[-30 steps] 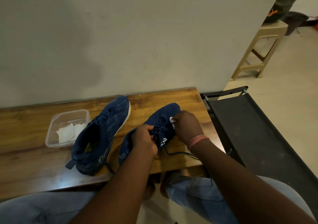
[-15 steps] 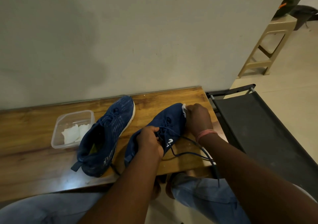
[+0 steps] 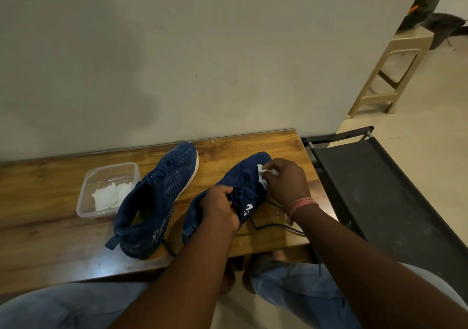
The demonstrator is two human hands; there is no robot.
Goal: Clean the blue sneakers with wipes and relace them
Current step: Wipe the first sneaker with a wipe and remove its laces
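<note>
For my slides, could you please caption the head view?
Right hand rubs a white wipe over a blue sneaker steadied by the left hand.

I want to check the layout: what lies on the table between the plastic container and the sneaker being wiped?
The other blue sneaker, as the head view shows, lies between the plastic container and the wiped sneaker.

Wooden bench [image 3: 45, 230] sits flush against a plain wall [image 3: 177, 50]. Black fabric cot [image 3: 395, 202] with metal frame butts the bench's right edge. Beige plastic stool [image 3: 395, 68] stands on the floor [image 3: 435, 116] beyond the wall corner, dark cloth draped on top.
</note>
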